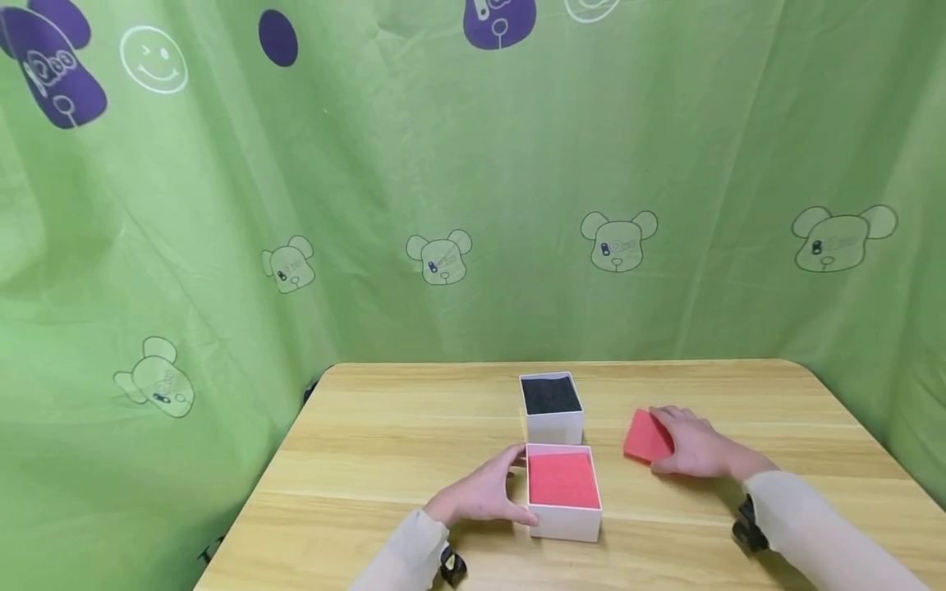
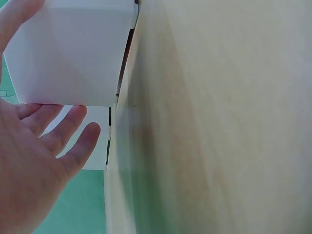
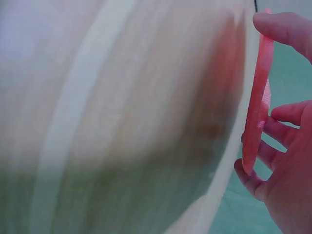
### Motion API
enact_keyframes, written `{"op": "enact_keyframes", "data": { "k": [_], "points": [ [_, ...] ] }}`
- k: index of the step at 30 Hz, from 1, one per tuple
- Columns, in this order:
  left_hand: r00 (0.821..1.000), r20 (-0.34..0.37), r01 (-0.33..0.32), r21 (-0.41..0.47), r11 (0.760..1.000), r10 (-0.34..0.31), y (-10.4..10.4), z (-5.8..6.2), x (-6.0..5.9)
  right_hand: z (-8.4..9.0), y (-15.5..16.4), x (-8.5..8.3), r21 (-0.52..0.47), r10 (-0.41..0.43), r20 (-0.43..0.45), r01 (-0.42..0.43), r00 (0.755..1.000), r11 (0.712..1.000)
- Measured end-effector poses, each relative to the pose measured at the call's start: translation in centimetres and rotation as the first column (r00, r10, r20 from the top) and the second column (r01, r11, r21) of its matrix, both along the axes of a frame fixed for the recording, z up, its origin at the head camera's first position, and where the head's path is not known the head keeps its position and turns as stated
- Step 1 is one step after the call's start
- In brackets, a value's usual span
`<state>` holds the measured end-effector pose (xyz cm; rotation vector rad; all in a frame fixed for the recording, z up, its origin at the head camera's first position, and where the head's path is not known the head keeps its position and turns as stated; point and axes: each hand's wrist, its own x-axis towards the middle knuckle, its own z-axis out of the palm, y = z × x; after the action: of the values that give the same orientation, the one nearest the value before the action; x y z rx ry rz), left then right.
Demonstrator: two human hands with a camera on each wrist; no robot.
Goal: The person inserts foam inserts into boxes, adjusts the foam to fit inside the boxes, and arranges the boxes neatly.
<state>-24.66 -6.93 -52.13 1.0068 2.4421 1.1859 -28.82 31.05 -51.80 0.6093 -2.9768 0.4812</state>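
Note:
A white open-topped box [image 1: 566, 523] with a red lining [image 1: 563, 479] stands near the middle of the table. My left hand [image 1: 484, 491] holds its left side, thumb at the near corner and fingers at the far one. In the left wrist view, the fingers [image 2: 80, 119] reach along the box's white wall [image 2: 78, 58]. On the right, my right hand [image 1: 695, 443] grips a thin red foam pad [image 1: 646, 437] by its edges. The right wrist view shows the pad [image 3: 257, 102] edge-on between thumb and fingertips, close over the table.
Just behind the red-lined box is a second white box [image 1: 556, 428] with a black lining [image 1: 550, 395]. Both stand on a wood-grain table [image 1: 399, 427]. A green curtain [image 1: 517, 148] printed with bear heads hangs behind and at the sides.

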Motion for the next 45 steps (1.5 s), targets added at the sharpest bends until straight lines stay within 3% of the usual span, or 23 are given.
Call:
{"op": "enact_keyframes", "data": {
  "k": [16, 31, 39, 45],
  "points": [
    [1.000, 0.011, 0.003, 0.010, 1.000, -0.003, 0.0, 0.1, -0.2, 3.6, -2.2, 3.4, -0.026, 0.104, -0.117, -0.107, 0.988, 0.994],
    [1.000, -0.002, 0.015, 0.024, 1.000, -0.015, 0.0, 0.0, -0.1, 6.9, -3.7, 5.7, -0.028, 0.148, -0.160, -0.154, 0.976, 0.988],
    [1.000, 0.002, 0.005, 0.003, 1.000, -0.005, 0.0, 0.2, 0.0, 8.4, -4.7, 6.7, -0.013, 0.201, -0.238, -0.210, 0.950, 0.978],
    [1.000, 0.003, -0.006, -0.014, 1.000, 0.006, -0.1, 0.1, 0.0, 9.1, -5.8, 7.6, -0.012, 0.229, -0.218, -0.238, 0.949, 0.971]
  ]
}}
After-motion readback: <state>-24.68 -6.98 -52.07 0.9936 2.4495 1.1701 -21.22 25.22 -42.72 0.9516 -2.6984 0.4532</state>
